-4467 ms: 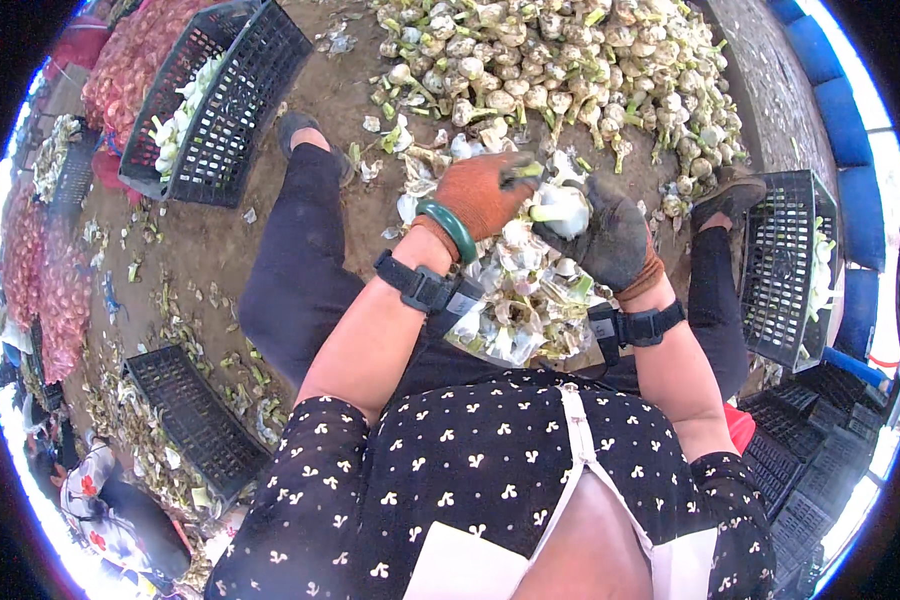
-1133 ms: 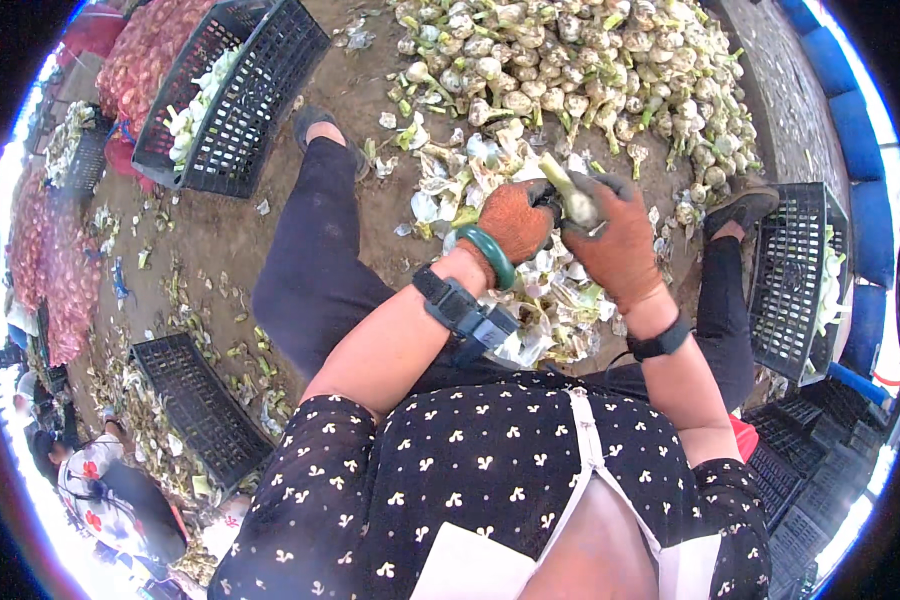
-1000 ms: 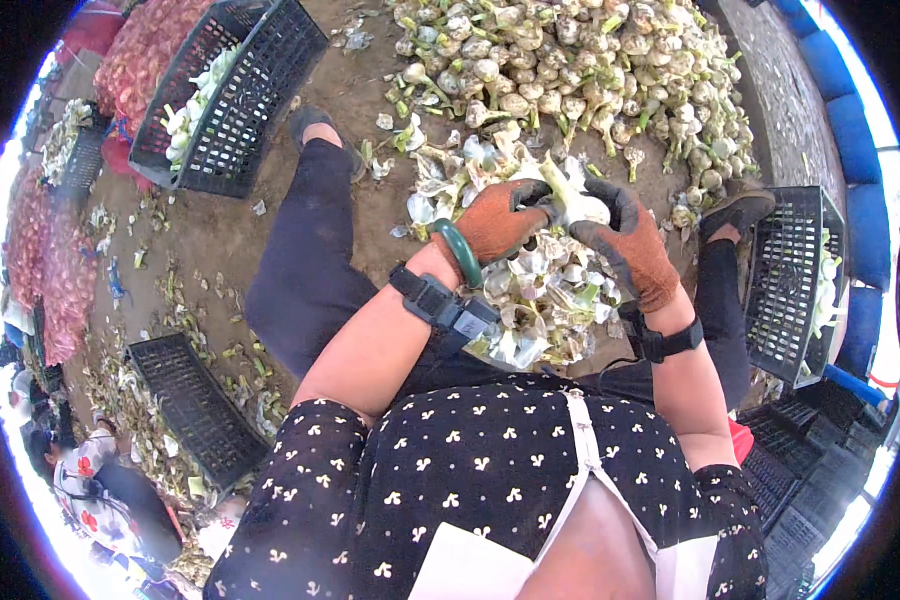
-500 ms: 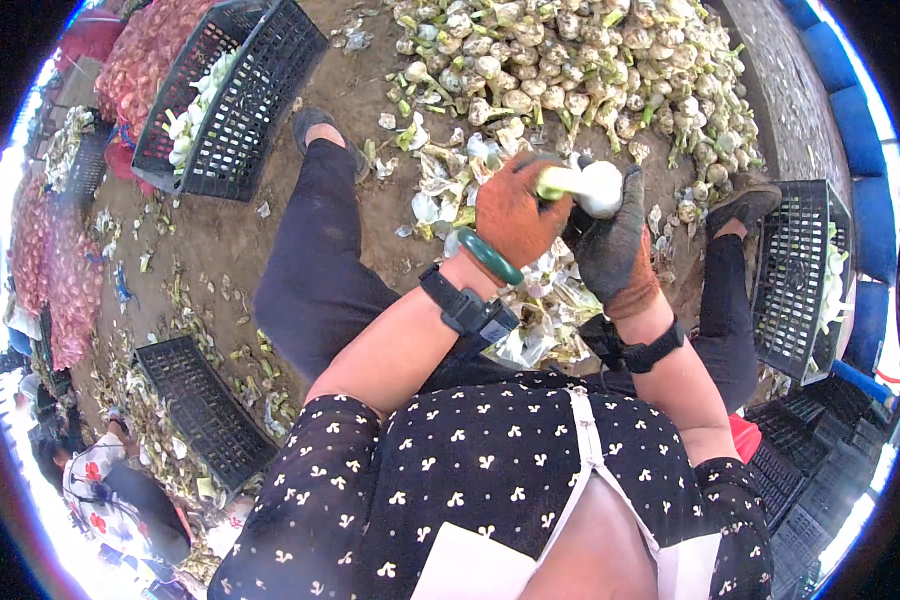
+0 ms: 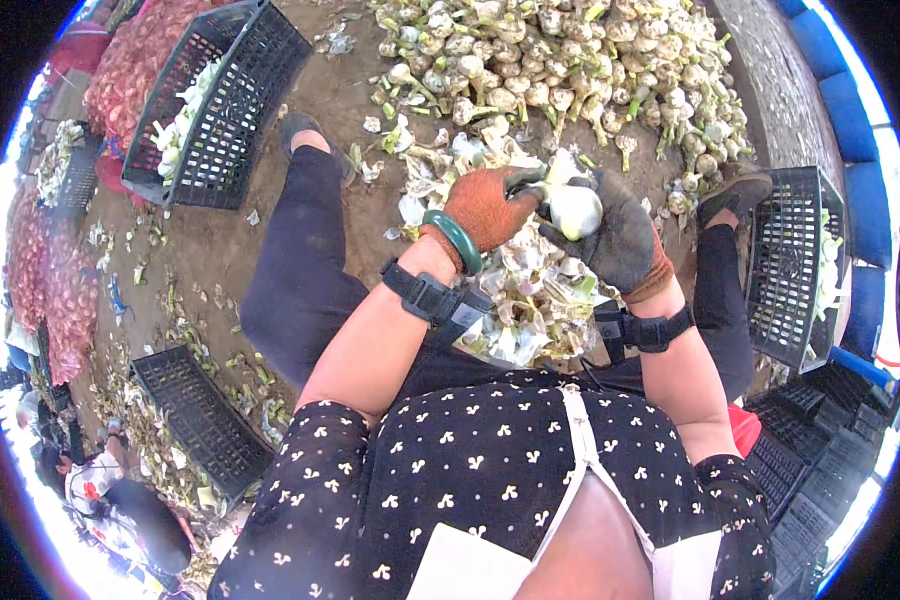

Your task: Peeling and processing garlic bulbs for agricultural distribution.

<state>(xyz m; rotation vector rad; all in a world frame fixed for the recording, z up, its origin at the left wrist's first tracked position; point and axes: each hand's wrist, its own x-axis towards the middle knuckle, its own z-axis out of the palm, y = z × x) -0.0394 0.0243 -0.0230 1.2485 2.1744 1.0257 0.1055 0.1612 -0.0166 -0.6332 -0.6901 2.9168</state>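
Note:
A smooth white garlic bulb [image 5: 576, 212] is held between my hands, above a heap of pale peeled garlic skins [image 5: 532, 310]. My right hand [image 5: 618, 238], in an orange glove with a blackened palm, cups the bulb from the right with its fingers curled round it. In a matching glove, my left hand [image 5: 490, 208] pinches at the bulb's upper left side, where pale skin or stem shows. Its fingertips are partly hidden there. A green bangle [image 5: 453, 240] circles my left wrist.
A large pile of unpeeled garlic [image 5: 570, 70] lies ahead. Black crates holding white garlic stand at the far left [image 5: 235, 110] and right [image 5: 785, 265]. Another black crate [image 5: 202, 420] lies left, near a seated person [image 5: 135, 510]. Pink net sacks [image 5: 160, 60] are behind the left crate.
The bulb has turned from lying sideways, stem toward my left hand, to showing its round side toward me. My left hand has moved left and down, and loose skin now shows above the bulb.

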